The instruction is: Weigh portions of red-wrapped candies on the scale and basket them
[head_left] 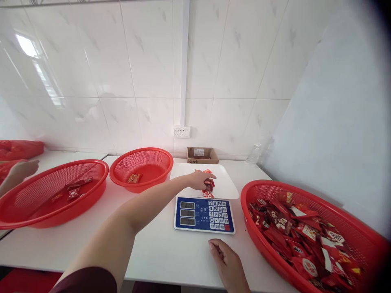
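Observation:
My left hand (199, 180) reaches over the white weighing tray (224, 183) of a digital scale, its fingers closed around small red snack packets (209, 185). Some packets lie on the tray under and beside these fingers, and part of the grip is hidden. Below the tray is the scale's blue keypad panel (204, 215), with three small displays whose digits are hard to read. My right hand (229, 262) rests near the table's front edge, fingers curled in and nothing visible in them. To its right, a large red basket (253, 228) holds many red snack packets (301, 240).
A round red basket (143, 186) with a packet in it stands left of the scale. Further left is a larger red basket (94, 203) with a few packets, near another person's hand (24, 169). A small cardboard box (201, 159) sits behind the tray, against the tiled wall.

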{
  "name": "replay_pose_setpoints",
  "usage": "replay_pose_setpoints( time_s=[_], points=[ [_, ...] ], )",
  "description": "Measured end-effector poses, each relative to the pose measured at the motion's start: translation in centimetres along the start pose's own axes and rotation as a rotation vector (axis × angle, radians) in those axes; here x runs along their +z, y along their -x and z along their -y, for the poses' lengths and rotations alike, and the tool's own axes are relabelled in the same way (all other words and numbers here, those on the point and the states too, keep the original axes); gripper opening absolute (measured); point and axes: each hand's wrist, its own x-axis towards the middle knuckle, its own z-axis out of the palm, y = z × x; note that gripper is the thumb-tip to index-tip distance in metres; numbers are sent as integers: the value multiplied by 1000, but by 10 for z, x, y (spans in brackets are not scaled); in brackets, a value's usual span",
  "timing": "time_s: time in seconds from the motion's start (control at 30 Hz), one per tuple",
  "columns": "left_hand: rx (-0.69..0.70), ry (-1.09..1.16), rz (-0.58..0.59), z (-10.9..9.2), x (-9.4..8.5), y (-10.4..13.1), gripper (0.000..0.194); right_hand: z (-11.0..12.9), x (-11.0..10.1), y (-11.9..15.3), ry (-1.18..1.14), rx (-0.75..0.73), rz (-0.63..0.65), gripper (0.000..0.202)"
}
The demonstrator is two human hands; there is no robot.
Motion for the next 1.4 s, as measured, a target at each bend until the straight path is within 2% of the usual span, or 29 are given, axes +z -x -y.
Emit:
replay_pose_setpoints(
  time_s=[0.1,0.2,0.3,0.43,0.63,0.73,0.87,0.93,1.0,1.07,1.13,1.27,1.4],
  points=[
    [147,-125,143,-6,1,5,59,-1,0,0,-3,4,8,35],
    [190,-268,129,-12,2,4,45,-3,1,0,3,6,5,35],
    [160,-311,124,-13,2,0,35,-5,2,0,9,1,4,36],
    [39,-259,105,-5,1,1,37,-4,2,1,19,-6,3,36],
    [-104,-264,12,19,-8,16,21,-1,0,1,5,-8,-4,36],
    [-261,-284,-71,43,-25,35,22,-1,-1,0,4,2,18,38],
    [-548,-308,-158,84,-52,72,24,-2,0,0,-3,10,13,38],
    [-678,-327,-185,99,-60,87,28,-2,0,-1,-13,7,7,37],
    [-746,-347,-221,106,-60,94,37,-3,0,-1,-21,7,6,36],
    [-725,-359,-263,102,-54,89,44,-4,1,-1,-18,13,13,34],
    [-635,-347,-289,90,-42,72,44,-6,1,0,-7,20,23,34],
    [-469,-268,-260,58,-12,20,51,-6,2,-1,-9,14,18,34],
    [-459,-225,-261,32,13,-27,58,-6,2,-3,-17,-4,6,34]
  ],
)
